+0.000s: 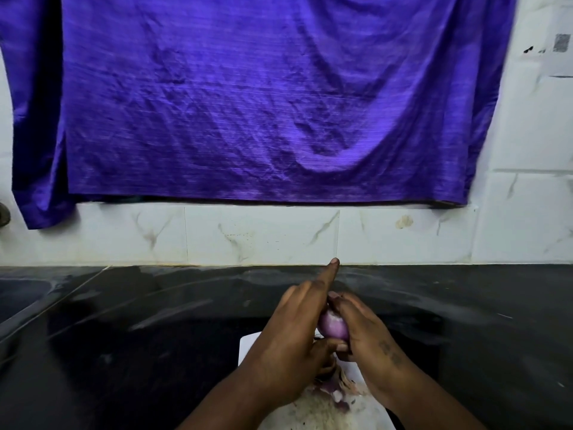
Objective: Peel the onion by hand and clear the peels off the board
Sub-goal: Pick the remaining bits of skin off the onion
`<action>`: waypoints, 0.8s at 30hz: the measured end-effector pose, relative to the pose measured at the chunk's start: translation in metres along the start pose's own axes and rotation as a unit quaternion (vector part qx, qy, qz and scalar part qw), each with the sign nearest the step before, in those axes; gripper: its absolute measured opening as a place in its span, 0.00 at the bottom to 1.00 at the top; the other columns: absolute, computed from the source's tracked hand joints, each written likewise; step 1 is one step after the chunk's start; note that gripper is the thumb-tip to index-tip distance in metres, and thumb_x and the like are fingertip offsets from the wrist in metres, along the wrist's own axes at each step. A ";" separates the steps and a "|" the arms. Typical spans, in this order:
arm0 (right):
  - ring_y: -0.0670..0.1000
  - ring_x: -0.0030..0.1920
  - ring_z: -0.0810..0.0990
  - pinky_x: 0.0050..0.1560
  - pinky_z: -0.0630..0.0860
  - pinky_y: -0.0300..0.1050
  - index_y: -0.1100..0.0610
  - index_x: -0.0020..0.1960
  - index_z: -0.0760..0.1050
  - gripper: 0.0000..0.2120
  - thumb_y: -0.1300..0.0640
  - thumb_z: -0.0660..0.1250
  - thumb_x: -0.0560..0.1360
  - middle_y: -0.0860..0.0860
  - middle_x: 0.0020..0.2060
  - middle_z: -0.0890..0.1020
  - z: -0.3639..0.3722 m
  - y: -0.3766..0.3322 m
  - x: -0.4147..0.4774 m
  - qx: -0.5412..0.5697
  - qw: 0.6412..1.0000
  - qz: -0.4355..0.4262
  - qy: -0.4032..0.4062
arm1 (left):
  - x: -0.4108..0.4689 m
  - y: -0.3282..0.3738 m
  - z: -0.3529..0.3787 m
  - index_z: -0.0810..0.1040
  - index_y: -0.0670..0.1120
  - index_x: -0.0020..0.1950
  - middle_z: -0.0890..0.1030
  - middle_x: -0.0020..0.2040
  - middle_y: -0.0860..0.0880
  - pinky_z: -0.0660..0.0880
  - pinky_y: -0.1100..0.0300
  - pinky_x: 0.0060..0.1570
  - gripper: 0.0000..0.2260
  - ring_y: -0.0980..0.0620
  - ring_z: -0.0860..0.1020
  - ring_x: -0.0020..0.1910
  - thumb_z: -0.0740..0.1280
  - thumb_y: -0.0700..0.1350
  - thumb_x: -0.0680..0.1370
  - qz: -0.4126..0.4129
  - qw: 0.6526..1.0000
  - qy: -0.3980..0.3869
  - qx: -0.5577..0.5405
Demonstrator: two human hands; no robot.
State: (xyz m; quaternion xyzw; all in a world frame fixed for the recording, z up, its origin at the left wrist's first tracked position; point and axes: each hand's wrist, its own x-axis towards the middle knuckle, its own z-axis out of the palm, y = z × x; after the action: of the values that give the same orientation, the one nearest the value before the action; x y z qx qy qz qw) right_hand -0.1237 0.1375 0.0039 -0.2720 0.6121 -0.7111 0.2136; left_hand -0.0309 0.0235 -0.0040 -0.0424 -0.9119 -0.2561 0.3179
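Note:
A small purple onion point(332, 328) is held up between both hands above a white cutting board point(248, 346). My left hand point(291, 342) grips its left side, thumb under it and index finger pointing straight up toward the wall. My right hand point(369, 339) curls round its right side, fingertips at the onion's top. Loose purple and papery peels point(336, 391) lie on the board below the hands. Much of the board is hidden by my forearms.
The board lies on a dark, wet-looking stone counter point(155, 321). A white marbled tile wall point(263, 237) rises behind it, with a large purple cloth point(263, 97) hanging over it. A seam in the counter runs at the left.

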 end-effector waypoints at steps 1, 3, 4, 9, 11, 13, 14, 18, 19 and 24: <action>0.42 0.29 0.82 0.28 0.76 0.34 0.57 0.55 0.81 0.13 0.53 0.60 0.85 0.50 0.38 0.87 0.001 0.000 0.000 0.001 1.000 0.006 0.005 | 0.000 0.000 -0.001 0.42 0.64 0.83 0.69 0.63 0.67 0.64 0.74 0.63 0.49 0.61 0.67 0.66 0.74 0.42 0.78 0.000 1.000 -0.003 0.004; 0.41 0.27 0.81 0.27 0.75 0.34 0.56 0.55 0.81 0.13 0.53 0.59 0.85 0.53 0.39 0.86 0.003 0.000 0.000 0.005 1.000 0.016 0.021 | 0.001 0.000 -0.001 0.42 0.63 0.83 0.68 0.62 0.67 0.63 0.74 0.63 0.49 0.62 0.66 0.65 0.74 0.43 0.78 0.000 1.000 -0.008 0.011; 0.41 0.26 0.80 0.26 0.75 0.35 0.56 0.55 0.81 0.13 0.53 0.59 0.86 0.54 0.40 0.85 0.003 0.000 0.000 0.008 0.999 0.021 0.028 | 0.001 0.000 -0.001 0.41 0.63 0.83 0.68 0.62 0.66 0.64 0.74 0.63 0.48 0.62 0.66 0.65 0.74 0.43 0.79 -0.001 1.000 -0.011 0.013; 0.42 0.24 0.79 0.26 0.75 0.37 0.58 0.54 0.82 0.15 0.53 0.59 0.85 0.53 0.36 0.84 0.002 0.002 0.001 0.034 0.998 0.035 0.035 | 0.002 0.001 -0.001 0.40 0.64 0.83 0.68 0.64 0.64 0.62 0.77 0.62 0.48 0.64 0.65 0.64 0.73 0.42 0.79 -0.001 1.000 -0.021 0.017; 0.44 0.25 0.80 0.25 0.75 0.37 0.60 0.54 0.82 0.15 0.53 0.60 0.85 0.53 0.34 0.85 0.002 0.001 0.001 0.055 0.997 0.046 0.038 | 0.002 0.001 -0.001 0.40 0.64 0.83 0.69 0.65 0.63 0.62 0.76 0.63 0.48 0.64 0.65 0.64 0.72 0.41 0.79 0.003 1.000 -0.023 0.022; 0.46 0.27 0.83 0.25 0.76 0.38 0.59 0.53 0.83 0.17 0.51 0.60 0.85 0.53 0.34 0.87 0.000 -0.001 0.000 0.071 0.995 0.059 0.039 | 0.001 0.003 0.000 0.41 0.64 0.82 0.71 0.67 0.60 0.64 0.73 0.64 0.46 0.60 0.67 0.65 0.70 0.40 0.79 0.016 0.999 -0.030 0.024; 0.48 0.28 0.84 0.25 0.76 0.39 0.59 0.50 0.84 0.19 0.49 0.60 0.85 0.55 0.35 0.87 -0.003 -0.002 0.002 0.077 0.994 0.064 0.044 | 0.001 0.006 0.002 0.43 0.62 0.83 0.73 0.67 0.58 0.67 0.69 0.65 0.45 0.57 0.68 0.65 0.69 0.39 0.79 0.028 0.999 -0.035 0.023; 0.48 0.21 0.67 0.20 0.62 0.41 0.65 0.47 0.80 0.20 0.49 0.61 0.83 0.58 0.28 0.75 -0.026 -0.002 0.011 0.148 0.985 0.056 0.063 | 0.002 0.010 0.007 0.46 0.67 0.83 0.75 0.61 0.65 0.73 0.64 0.60 0.44 0.58 0.73 0.60 0.69 0.39 0.80 0.039 0.999 0.025 0.016; 0.48 0.22 0.63 0.21 0.59 0.42 0.65 0.48 0.78 0.20 0.48 0.61 0.83 0.57 0.29 0.72 -0.029 -0.001 0.013 0.170 0.983 0.057 0.048 | 0.002 0.006 0.006 0.46 0.70 0.81 0.74 0.58 0.67 0.71 0.69 0.58 0.44 0.61 0.73 0.59 0.70 0.40 0.80 0.023 0.998 0.055 0.010; 0.49 0.27 0.65 0.24 0.59 0.42 0.63 0.54 0.79 0.20 0.47 0.60 0.84 0.58 0.36 0.78 -0.036 0.006 0.018 0.194 0.976 0.098 0.008 | -0.001 -0.008 0.004 0.40 0.69 0.81 0.70 0.51 0.69 0.68 0.69 0.52 0.45 0.63 0.72 0.54 0.72 0.51 0.80 -0.044 0.997 0.051 0.043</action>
State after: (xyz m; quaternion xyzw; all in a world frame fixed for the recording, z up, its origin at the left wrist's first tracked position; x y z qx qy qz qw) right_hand -0.1604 0.1521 -0.0038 -0.1585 0.4875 -0.7944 0.3258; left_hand -0.0339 0.0182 -0.0109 0.0251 -0.9057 -0.2322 0.3538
